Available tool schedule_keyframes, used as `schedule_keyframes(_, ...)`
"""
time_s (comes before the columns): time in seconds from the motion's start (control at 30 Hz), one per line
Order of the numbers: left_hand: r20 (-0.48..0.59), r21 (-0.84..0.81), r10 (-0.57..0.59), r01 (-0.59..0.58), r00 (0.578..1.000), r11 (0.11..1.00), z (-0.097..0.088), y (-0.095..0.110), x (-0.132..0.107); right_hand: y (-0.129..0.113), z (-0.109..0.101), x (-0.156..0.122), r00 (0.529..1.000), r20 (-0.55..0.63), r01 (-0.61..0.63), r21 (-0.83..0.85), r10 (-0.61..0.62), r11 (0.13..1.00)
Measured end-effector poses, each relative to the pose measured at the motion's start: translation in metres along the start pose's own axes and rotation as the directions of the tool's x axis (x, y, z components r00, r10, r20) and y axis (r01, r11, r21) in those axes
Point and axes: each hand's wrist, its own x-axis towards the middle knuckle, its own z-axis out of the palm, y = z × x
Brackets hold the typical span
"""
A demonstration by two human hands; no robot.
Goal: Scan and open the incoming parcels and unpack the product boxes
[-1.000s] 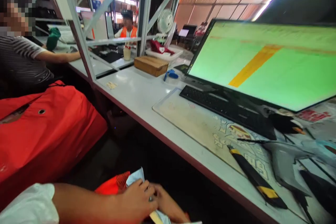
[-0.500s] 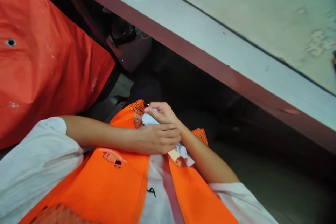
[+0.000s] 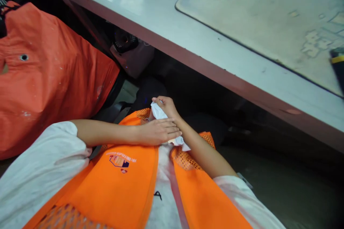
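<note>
My left hand (image 3: pixel 162 131) lies palm down across my right wrist, its fingers curled together over crumpled white paper (image 3: pixel 158 110). A ragged end of the paper, with a small yellowish piece, sticks out below these fingers. Just above, my right hand (image 3: pixel 168 106) is closed on the upper part of the paper, thumb on top. Both hands rest in front of my lap, against the open orange mesh vest (image 3: pixel 118 179) over a white shirt. How the paper is folded under the left palm is hidden.
A white table (image 3: pixel 150 18) with a reddish edge runs diagonally ahead, carrying a pale patterned mat (image 3: pixel 242 18). A dark object with a yellow stripe (image 3: pixel 338 61) lies at far right. On the left bulges a large orange bag (image 3: pixel 53 71). A small fan (image 3: pixel 125 41) sits under the table.
Both hands have shifted slightly upward with the paper, and less of it shows below my left hand. The view has tilted, bringing more of the table and bag into sight.
</note>
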Motion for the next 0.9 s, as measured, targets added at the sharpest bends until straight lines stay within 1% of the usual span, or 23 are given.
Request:
schedule_keyframes(0.07, 0.002, 0.024, 0.024, -0.024, 1.000, 0.999, -0.002, 0.002, 0.003, -0.005, -0.012, -0.002, 1.000, -0.014, 0.008, -0.024, -0.009, 1.000)
schedule_keyframes(0.13, -0.009, 0.043, 0.065, -0.064, 0.998, 0.997, -0.007, 0.006, 0.007, -0.017, -0.031, -0.012, 0.999, -0.003, 0.052, -0.036, -0.052, 0.998)
schedule_keyframes(0.23, -0.022, 0.044, 0.079, -0.078, 0.997, 0.996, -0.014, 0.012, 0.013, -0.043, -0.066, -0.035, 0.983, 0.022, 0.186, -0.061, -0.185, 0.981)
schedule_keyframes(0.3, -0.010, 0.028, 0.069, -0.069, 0.998, 0.997, -0.017, 0.013, 0.017, -0.061, -0.084, -0.049, 0.954, 0.091, 0.298, -0.173, -0.286, 0.939)
schedule_keyframes(0.37, 0.011, 0.003, 0.084, -0.084, 0.996, 0.996, -0.017, 0.012, 0.021, -0.074, -0.091, -0.057, 0.917, 0.234, 0.391, -0.360, -0.324, 0.847)
schedule_keyframes(0.43, 0.021, -0.015, 0.103, -0.103, 0.994, 0.995, -0.016, 0.012, 0.026, -0.084, -0.091, -0.059, 0.879, 0.380, 0.457, -0.499, -0.288, 0.736)
schedule_keyframes(0.5, 0.019, -0.024, 0.121, -0.121, 0.992, 0.992, -0.016, 0.013, 0.031, -0.091, -0.086, -0.058, 0.848, 0.467, 0.499, -0.541, -0.251, 0.677)
schedule_keyframes(0.53, 0.015, -0.025, 0.126, -0.125, 0.992, 0.992, -0.016, 0.014, 0.032, -0.093, -0.083, -0.057, 0.843, 0.474, 0.506, -0.543, -0.253, 0.670)
schedule_keyframes(0.57, 0.013, -0.024, 0.127, -0.127, 0.992, 0.992, -0.016, 0.015, 0.034, -0.094, -0.079, -0.054, 0.850, 0.458, 0.500, -0.544, -0.260, 0.675)
schedule_keyframes(0.63, 0.013, -0.016, 0.131, -0.131, 0.991, 0.991, -0.016, 0.016, 0.034, -0.091, -0.073, -0.048, 0.887, 0.373, 0.447, -0.544, -0.273, 0.710)
schedule_keyframes(0.67, 0.016, -0.011, 0.133, -0.133, 0.991, 0.991, -0.016, 0.017, 0.033, -0.087, -0.071, -0.043, 0.910, 0.322, 0.404, -0.538, -0.263, 0.740)
schedule_keyframes(0.7, 0.021, -0.008, 0.136, -0.136, 0.990, 0.991, -0.015, 0.018, 0.032, -0.079, -0.068, -0.038, 0.936, 0.274, 0.338, -0.522, -0.221, 0.783)
schedule_keyframes(0.77, 0.031, -0.011, 0.137, -0.137, 0.990, 0.990, -0.014, 0.021, 0.028, -0.057, -0.063, -0.026, 0.975, 0.214, 0.160, -0.473, -0.064, 0.867)
schedule_keyframes(0.8, 0.034, -0.014, 0.130, -0.129, 0.991, 0.992, -0.013, 0.021, 0.025, -0.044, -0.062, -0.022, 0.978, 0.205, 0.067, -0.447, 0.030, 0.892)
schedule_keyframes(0.87, 0.032, -0.019, 0.082, -0.081, 0.996, 0.997, -0.014, 0.020, 0.017, -0.019, -0.062, -0.019, 0.959, 0.220, -0.079, -0.404, 0.180, 0.912)
schedule_keyframes(0.9, 0.023, -0.023, 0.045, -0.044, 0.999, 0.999, -0.017, 0.016, 0.012, -0.009, -0.064, -0.022, 0.948, 0.229, -0.121, -0.384, 0.221, 0.915)
